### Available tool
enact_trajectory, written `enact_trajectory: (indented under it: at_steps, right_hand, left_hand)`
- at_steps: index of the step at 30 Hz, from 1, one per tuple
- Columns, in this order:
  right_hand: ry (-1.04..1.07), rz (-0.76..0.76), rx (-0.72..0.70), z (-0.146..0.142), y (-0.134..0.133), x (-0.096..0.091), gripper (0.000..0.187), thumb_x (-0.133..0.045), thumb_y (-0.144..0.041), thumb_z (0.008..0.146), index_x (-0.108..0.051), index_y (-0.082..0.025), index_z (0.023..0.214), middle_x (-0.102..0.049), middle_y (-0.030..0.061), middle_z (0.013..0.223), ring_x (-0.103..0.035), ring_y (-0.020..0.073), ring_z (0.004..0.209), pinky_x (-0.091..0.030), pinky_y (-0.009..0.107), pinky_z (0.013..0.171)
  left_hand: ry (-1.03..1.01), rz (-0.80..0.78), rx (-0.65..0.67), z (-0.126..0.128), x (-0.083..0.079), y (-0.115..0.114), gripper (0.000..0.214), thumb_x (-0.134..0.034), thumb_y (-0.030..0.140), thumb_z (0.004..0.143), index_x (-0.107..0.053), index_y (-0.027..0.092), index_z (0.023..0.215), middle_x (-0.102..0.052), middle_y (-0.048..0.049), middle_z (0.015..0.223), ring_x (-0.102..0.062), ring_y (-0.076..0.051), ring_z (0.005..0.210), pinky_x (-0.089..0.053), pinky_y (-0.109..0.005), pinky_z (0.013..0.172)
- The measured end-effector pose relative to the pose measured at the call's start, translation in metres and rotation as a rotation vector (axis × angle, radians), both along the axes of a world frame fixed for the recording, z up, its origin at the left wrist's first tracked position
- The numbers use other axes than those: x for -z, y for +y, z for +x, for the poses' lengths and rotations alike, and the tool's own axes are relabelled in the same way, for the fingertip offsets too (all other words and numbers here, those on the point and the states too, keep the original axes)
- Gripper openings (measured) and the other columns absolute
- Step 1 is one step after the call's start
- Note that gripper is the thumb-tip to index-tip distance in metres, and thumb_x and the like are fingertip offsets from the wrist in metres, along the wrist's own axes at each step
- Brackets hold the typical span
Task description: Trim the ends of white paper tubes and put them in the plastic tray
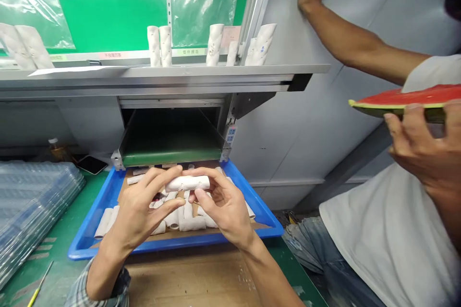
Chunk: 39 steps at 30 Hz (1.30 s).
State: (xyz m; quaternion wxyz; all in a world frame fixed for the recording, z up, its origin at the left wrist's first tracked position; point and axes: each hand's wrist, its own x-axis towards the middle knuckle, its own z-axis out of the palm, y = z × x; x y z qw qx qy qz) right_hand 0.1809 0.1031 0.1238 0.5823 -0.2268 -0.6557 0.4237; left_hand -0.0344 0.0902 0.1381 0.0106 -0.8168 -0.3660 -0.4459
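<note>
Both my hands hold one white plastic tube [188, 183] level above a blue tray [86, 239]. My left hand [144, 211] pinches its left end between thumb and fingers. My right hand [221, 206] grips its right end, fingers curled under it. Several more white tubes [180, 218] lie in the tray below, on a brown cardboard liner.
A conveyor opening [169, 136] sits behind the tray. White tubes [160, 45] stand on the metal shelf above. Stacked clear plastic trays [32, 201] lie at left, with a phone [91, 164] behind them. At right a person in a white shirt holds a watermelon slice [406, 100].
</note>
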Motion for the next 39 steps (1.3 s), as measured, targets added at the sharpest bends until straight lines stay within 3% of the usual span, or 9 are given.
enact_trajectory:
  at_steps: [2, 4, 8, 11, 15, 26, 32, 39]
  right_hand:
    - [-0.044, 0.015, 0.063, 0.0, 0.0, 0.001, 0.024, -0.066, -0.024, 0.101, -0.071, -0.027, 0.124, -0.074, 0.0071, 0.127, -0.074, 0.0172, 0.084, -0.065, 0.032, 0.081]
    - [-0.079, 0.041, 0.113, -0.001, -0.001, 0.002, 0.024, -0.065, -0.023, 0.1, -0.071, -0.026, 0.124, -0.074, 0.0078, 0.128, -0.075, 0.0186, 0.089, -0.065, 0.031, 0.079]
    - [-0.153, 0.092, 0.172, -0.002, -0.004, 0.002, 0.027, -0.064, -0.019, 0.098, -0.072, -0.026, 0.123, -0.076, 0.0071, 0.123, -0.075, 0.0197, 0.09, -0.066, 0.032, 0.081]
    - [-0.207, 0.14, 0.202, -0.003, -0.005, 0.004, 0.029, -0.064, -0.017, 0.097, -0.071, -0.027, 0.124, -0.076, 0.0066, 0.122, -0.075, 0.0219, 0.096, -0.064, 0.037, 0.09]
    - [-0.235, 0.185, 0.208, -0.004, -0.005, 0.006, 0.031, -0.063, -0.016, 0.096, -0.071, -0.027, 0.124, -0.076, 0.0065, 0.123, -0.072, 0.0246, 0.106, -0.063, 0.039, 0.094]
    - [-0.259, 0.199, 0.194, -0.004, -0.006, 0.006, 0.033, -0.063, -0.013, 0.097, -0.069, -0.029, 0.125, -0.076, 0.0045, 0.122, -0.073, 0.0233, 0.106, -0.06, 0.036, 0.089]
    - [-0.269, 0.207, 0.209, -0.003, -0.007, 0.006, 0.032, -0.063, -0.013, 0.096, -0.069, -0.028, 0.124, -0.076, 0.0053, 0.121, -0.072, 0.0246, 0.106, -0.06, 0.036, 0.086]
    - [-0.269, 0.188, 0.222, -0.003, -0.007, 0.006, 0.03, -0.063, -0.014, 0.095, -0.07, -0.027, 0.122, -0.077, 0.006, 0.116, -0.072, 0.0226, 0.09, -0.062, 0.037, 0.081]
  left_hand:
    - [0.058, -0.011, -0.124, -0.003, -0.005, -0.005, 0.044, -0.047, 0.046, 0.113, -0.056, 0.021, 0.148, -0.072, -0.0092, 0.123, -0.073, -0.017, 0.094, -0.056, -0.027, 0.077]
    - [0.099, 0.039, -0.207, -0.004, -0.007, -0.01, 0.038, -0.039, 0.038, 0.115, -0.058, 0.02, 0.142, -0.074, -0.0072, 0.114, -0.074, -0.017, 0.089, -0.055, -0.027, 0.075]
    - [0.235, 0.192, -0.272, 0.002, -0.004, -0.016, 0.032, -0.042, 0.037, 0.115, -0.06, 0.019, 0.136, -0.079, -0.006, 0.107, -0.077, -0.019, 0.088, -0.054, -0.027, 0.076]
    - [0.327, 0.164, -0.324, 0.007, -0.001, -0.019, 0.043, -0.038, 0.047, 0.115, -0.057, 0.018, 0.14, -0.08, -0.0072, 0.104, -0.079, -0.021, 0.087, -0.055, -0.029, 0.074]
    - [0.358, 0.098, -0.335, 0.007, 0.001, -0.019, 0.047, -0.032, 0.05, 0.115, -0.059, 0.019, 0.137, -0.081, -0.0065, 0.101, -0.08, -0.022, 0.089, -0.053, -0.029, 0.069]
    - [0.363, 0.034, -0.327, 0.006, 0.002, -0.02, 0.047, -0.029, 0.05, 0.116, -0.06, 0.021, 0.135, -0.081, -0.0064, 0.106, -0.08, -0.023, 0.09, -0.049, -0.031, 0.064]
    - [0.376, 0.097, -0.35, 0.008, 0.004, -0.019, 0.044, -0.033, 0.048, 0.116, -0.059, 0.019, 0.137, -0.081, -0.0058, 0.102, -0.078, -0.022, 0.082, -0.044, -0.032, 0.06]
    - [0.402, 0.196, -0.368, 0.009, 0.003, -0.018, 0.046, -0.035, 0.048, 0.115, -0.065, 0.017, 0.131, -0.076, -0.0021, 0.083, -0.072, -0.021, 0.068, -0.037, -0.034, 0.056]
